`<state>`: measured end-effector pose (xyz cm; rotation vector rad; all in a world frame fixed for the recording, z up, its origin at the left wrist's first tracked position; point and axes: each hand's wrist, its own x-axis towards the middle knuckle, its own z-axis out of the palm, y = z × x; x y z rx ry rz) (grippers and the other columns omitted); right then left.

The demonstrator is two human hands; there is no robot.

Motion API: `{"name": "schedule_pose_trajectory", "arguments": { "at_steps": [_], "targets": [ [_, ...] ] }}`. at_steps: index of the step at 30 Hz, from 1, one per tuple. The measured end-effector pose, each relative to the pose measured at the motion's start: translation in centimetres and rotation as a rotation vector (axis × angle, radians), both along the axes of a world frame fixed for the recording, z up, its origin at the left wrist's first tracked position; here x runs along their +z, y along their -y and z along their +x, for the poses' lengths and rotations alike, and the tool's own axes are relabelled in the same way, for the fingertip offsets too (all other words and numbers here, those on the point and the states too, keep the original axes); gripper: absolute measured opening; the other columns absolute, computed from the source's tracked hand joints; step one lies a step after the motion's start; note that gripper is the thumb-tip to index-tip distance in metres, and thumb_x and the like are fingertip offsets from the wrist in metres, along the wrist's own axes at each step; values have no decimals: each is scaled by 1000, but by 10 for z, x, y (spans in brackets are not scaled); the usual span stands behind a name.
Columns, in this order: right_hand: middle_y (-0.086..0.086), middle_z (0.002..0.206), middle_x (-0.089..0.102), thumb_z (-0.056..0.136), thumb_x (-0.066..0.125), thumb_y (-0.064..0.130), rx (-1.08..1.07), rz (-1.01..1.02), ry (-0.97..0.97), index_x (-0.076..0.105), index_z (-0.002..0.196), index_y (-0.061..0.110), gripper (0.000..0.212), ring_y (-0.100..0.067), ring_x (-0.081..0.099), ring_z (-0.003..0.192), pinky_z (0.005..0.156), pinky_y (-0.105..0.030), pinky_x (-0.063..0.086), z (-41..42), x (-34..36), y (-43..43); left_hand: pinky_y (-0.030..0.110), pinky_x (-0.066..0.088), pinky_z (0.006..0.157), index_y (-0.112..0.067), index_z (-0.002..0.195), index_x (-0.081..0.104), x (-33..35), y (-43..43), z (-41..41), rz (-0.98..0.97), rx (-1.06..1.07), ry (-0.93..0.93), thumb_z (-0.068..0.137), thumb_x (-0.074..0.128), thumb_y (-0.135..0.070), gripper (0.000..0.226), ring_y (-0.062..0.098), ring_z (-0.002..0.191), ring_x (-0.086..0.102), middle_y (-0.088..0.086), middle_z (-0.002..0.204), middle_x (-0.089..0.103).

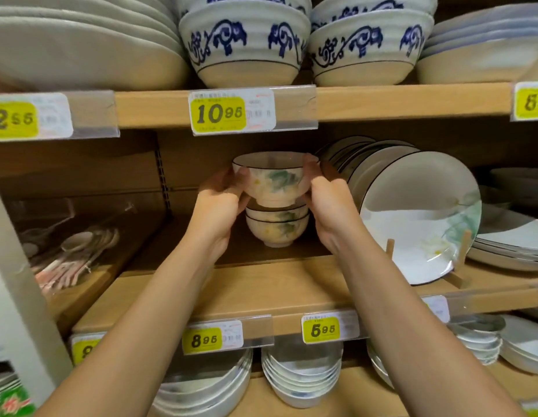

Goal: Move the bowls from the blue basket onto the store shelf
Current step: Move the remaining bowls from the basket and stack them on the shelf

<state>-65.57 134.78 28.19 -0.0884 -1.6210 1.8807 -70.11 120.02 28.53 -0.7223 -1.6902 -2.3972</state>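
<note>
Held bowl (275, 182) white, green-yellow floral, dark rim; upper bowls (245, 46) blue scrolls; price tags (219, 113) yellow

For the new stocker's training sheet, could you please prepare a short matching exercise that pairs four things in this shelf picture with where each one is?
Things:
1. floral bowl
2. stack of bowls
3. blue-patterned bowls
4. big plate

Places:
A. propped upright on a wooden stand, right side of the middle shelf
B. on the top shelf, above the 10.95 tag
C. held between the left hand and the right hand
D. standing on the middle shelf, directly under the held bowl

Pairs: 1-C, 2-D, 3-B, 4-A
</note>
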Motion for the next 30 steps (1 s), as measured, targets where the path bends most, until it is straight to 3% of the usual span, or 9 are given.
{"name": "schedule_pose_trajectory", "arguments": {
  "at_steps": [3, 7, 11, 14, 16, 21, 25, 30],
  "targets": [
    [-2, 136, 56, 95, 46, 50, -79, 11, 17, 45, 141, 27, 51, -23, 53, 122, 104, -43, 43, -21, 8, 0, 31, 52, 93, -13, 126, 59, 8, -12, -16, -46, 16, 29, 98, 54, -21, 29, 16, 111, 62, 4, 124, 65],
    [-9, 137, 54, 98, 41, 45, -126, 67, 93, 47, 138, 20, 48, -29, 52, 122, 106, -47, 42, -44, 18, -1, 38, 48, 98, -8, 127, 56, 6, -23, -38, -89, 44, 48, 101, 47, -19, 29, 21, 110, 59, 12, 127, 61],
    [-10, 145, 46, 101, 38, 41, -158, 100, 130, 42, 143, 16, 49, -30, 45, 130, 112, -40, 34, -59, 5, -4, 37, 45, 103, -20, 116, 58, -8, -26, -59, -206, 47, 1, 102, 44, -23, 20, 14, 106, 59, 6, 126, 61],
    [-10, 151, 38, 102, 33, 37, -187, 93, 139, 35, 146, 16, 49, -29, 37, 136, 115, -36, 26, -67, -7, -6, 38, 40, 107, -26, 118, 56, -17, -25, -72, -387, 35, -28, 102, 43, -32, 22, 15, 116, 54, -1, 127, 59],
    [-9, 153, 36, 103, 30, 38, -184, 89, 156, 32, 148, 18, 50, -28, 35, 138, 116, -37, 24, -71, -12, -7, 30, 38, 100, -25, 128, 53, -22, -25, -77, -454, 30, -37, 102, 41, -36, 31, 10, 116, 50, -12, 123, 55],
    [-7, 157, 29, 104, 29, 35, -165, 109, 190, 24, 152, 17, 51, -27, 28, 142, 113, -33, 21, -77, -22, -10, 11, 32, 68, -23, 135, 50, -33, -28, -81, -501, 55, 5, 103, 38, -37, 38, -10, 83, 44, -22, 103, 52],
    [-6, 157, 28, 104, 29, 35, -189, 151, 202, 24, 152, 19, 51, -26, 28, 143, 114, -33, 20, -79, -27, -11, 5, 34, 59, -23, 132, 53, -40, -29, -84, -509, 58, 28, 103, 37, -36, 35, -16, 74, 46, -29, 86, 51],
    [-7, 155, 31, 104, 28, 35, -195, 144, 242, 26, 152, 18, 51, -27, 32, 140, 116, -36, 23, -82, -31, -14, -2, 34, 52, -23, 135, 50, -43, -29, -87, -532, 58, -2, 103, 37, -35, 36, -21, 69, 44, -29, 90, 49]
  ]
}}
